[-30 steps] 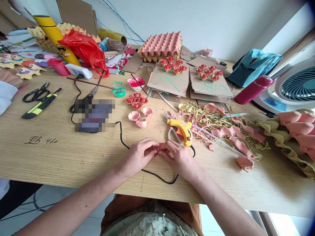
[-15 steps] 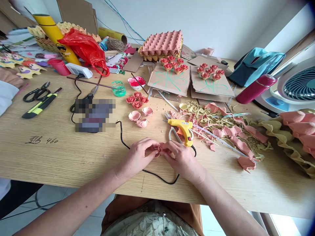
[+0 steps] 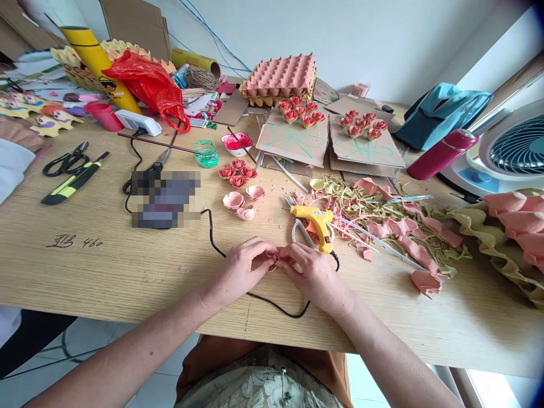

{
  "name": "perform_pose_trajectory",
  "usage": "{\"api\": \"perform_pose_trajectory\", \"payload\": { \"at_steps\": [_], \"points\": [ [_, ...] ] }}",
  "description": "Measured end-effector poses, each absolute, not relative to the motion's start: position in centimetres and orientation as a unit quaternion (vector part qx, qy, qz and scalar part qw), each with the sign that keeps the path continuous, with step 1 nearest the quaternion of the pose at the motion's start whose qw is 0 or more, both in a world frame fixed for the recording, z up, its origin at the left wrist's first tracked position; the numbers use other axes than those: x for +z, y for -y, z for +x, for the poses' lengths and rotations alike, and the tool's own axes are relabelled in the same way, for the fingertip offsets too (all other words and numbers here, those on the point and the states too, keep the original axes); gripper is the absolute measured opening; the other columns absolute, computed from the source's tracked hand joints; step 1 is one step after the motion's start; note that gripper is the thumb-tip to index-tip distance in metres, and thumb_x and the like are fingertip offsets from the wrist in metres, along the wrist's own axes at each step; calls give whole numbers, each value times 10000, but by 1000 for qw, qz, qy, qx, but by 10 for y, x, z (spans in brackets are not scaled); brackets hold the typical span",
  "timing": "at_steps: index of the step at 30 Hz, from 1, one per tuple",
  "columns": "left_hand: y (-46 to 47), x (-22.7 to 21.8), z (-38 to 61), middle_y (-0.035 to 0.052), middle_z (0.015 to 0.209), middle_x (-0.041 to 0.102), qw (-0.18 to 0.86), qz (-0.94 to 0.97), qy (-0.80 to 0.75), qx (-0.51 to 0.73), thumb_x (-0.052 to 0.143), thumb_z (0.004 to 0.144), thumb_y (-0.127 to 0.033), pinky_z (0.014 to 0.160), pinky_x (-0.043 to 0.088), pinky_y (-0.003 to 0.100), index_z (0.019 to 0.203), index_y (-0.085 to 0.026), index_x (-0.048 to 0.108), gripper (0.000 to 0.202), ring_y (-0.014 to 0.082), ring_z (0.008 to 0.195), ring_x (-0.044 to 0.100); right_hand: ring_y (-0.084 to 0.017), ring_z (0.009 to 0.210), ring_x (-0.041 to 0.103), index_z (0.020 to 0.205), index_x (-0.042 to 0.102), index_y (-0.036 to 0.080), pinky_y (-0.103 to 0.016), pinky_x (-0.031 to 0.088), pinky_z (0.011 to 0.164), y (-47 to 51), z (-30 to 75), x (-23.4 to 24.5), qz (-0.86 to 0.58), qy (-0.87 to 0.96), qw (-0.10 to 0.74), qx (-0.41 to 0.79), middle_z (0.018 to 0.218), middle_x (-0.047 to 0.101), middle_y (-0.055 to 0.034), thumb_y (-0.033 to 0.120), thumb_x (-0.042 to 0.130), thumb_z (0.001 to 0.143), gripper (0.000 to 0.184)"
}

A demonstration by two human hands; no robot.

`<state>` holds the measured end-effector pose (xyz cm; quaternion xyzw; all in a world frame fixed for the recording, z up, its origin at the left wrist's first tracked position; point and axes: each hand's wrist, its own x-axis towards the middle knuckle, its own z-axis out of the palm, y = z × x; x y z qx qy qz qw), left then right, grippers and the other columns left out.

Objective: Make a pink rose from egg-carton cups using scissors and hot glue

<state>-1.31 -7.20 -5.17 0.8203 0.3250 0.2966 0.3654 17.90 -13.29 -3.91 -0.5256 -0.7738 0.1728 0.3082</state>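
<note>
Currently, hands: left hand and right hand pinch one flower by the fingertips.
Flower: between the hands, partly hidden; probably light, thin-walled, dry, easily torn or crushed. Best gripped low at the base, petals spared.
Glue gun: just beyond right hand.
Cups: three, past left hand.
Boards: farther back, bearing red flowers.

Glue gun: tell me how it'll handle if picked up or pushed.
The glue gun looks like molded plastic, so it should feel stiff. Its angled handle makes rolling unlikely; a push would more likely slide or swivel it. The black cord at the handle's end may drag or tug when lifted.
</note>
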Motion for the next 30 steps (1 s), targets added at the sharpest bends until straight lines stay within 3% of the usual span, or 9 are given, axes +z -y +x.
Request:
{"api": "perform_pose_trajectory", "payload": {
  "at_steps": [8, 11, 14, 18, 23, 27, 30],
  "points": [
    [73, -42, -14, 23, 966, 712, 346, 808, -351, 322, 621, 875, -78, 712, 524, 245, 964, -206, 665, 161, 149, 841, 665, -164, 739, 637, 969, 594, 205, -273, 490, 689, 138, 187, -27, -543, 762, 338, 98, 843, 656, -29, 207, 542, 1001, 62],
    [74, -38, -15, 28, 973, 703, 357, 794, -348, 346, 604, 877, -61, 653, 527, 213, 950, -203, 653, 167, 140, 853, 672, -179, 776, 627, 970, 581, 220, -302, 484, 727, 136, 205, -22, -618, 697, 363, 16, 895, 646, -40, 253, 521, 1008, 79],
    [73, -38, -16, 40, 1022, 686, 370, 777, -343, 376, 602, 884, -77, 649, 552, 202, 928, -198, 642, 135, 136, 875, 693, -236, 826, 619, 1028, 570, 213, -358, 479, 730, 133, 222, -26, -724, 615, 309, -42, 969, 622, -80, 393, 588, 956, 194],
    [74, -39, -16, 78, 1148, 682, 433, 736, -339, 394, 580, 913, -135, 670, 603, 234, 1013, -196, 628, 126, 157, 897, 731, -230, 747, 611, 1029, 534, 207, -347, 456, 657, 130, 228, -35, -772, 589, 237, 18, 960, 627, -90, 476, 598, 909, 302],
    [76, -37, -16, 106, 1192, 726, 519, 680, -346, 386, 595, 919, -188, 789, 623, 304, 1010, -192, 592, 92, 163, 866, 749, -207, 612, 577, 986, 544, 214, -299, 367, 562, 128, 224, -31, -808, 544, 202, 102, 724, 619, -16, 481, 612, 871, 298],
    [74, -38, -16, 98, 1087, 755, 573, 636, -351, 378, 608, 922, -238, 798, 604, 299, 1001, -192, 577, 96, 169, 878, 742, -183, 554, 531, 834, 584, 215, -288, 338, 527, 126, 231, -24, -794, 539, 220, 175, 603, 558, 12, 514, 589, 862, 300],
    [72, -39, -16, 88, 1020, 750, 596, 617, -340, 386, 614, 924, -258, 794, 578, 284, 989, -186, 570, 107, 167, 895, 725, -172, 564, 551, 842, 611, 199, -302, 408, 545, 125, 236, -21, -745, 527, 289, 291, 628, 577, 5, 566, 567, 873, 371]
  ]
}}
